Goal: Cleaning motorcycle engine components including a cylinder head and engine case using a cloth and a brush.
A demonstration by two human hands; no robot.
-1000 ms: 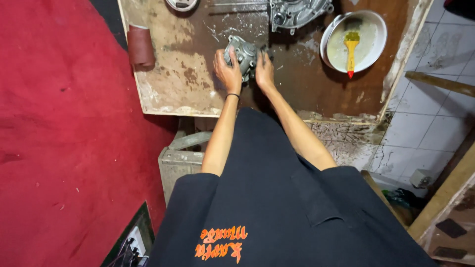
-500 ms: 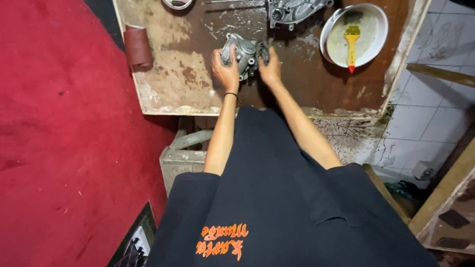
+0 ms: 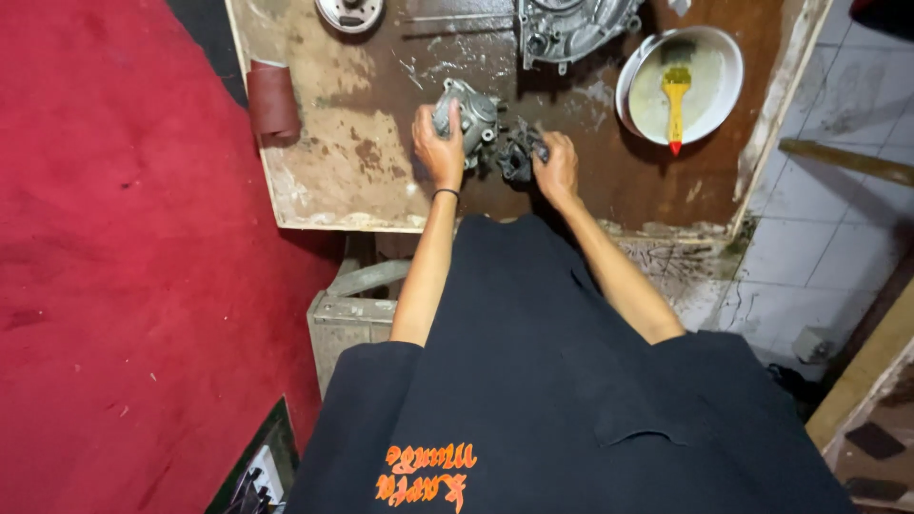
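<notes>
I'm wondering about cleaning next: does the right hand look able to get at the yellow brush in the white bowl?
Probably yes, once freed. The right hand is holding a dark metal part, but the yellow brush lies uncovered in the white bowl, with bare worktop between.

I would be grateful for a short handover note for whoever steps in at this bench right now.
Left hand: gripping a grey metal engine part on the stained wooden bench.
Right hand: closed on a smaller dark part right beside the grey one; whether the two parts are joined cannot be told.
Nearby: large metal casing at the far edge, white bowl with a yellow brush to the right, brown roll at the left edge.
Done and left: both parts are in hand on the bench; the brush lies unused in the bowl.
</notes>
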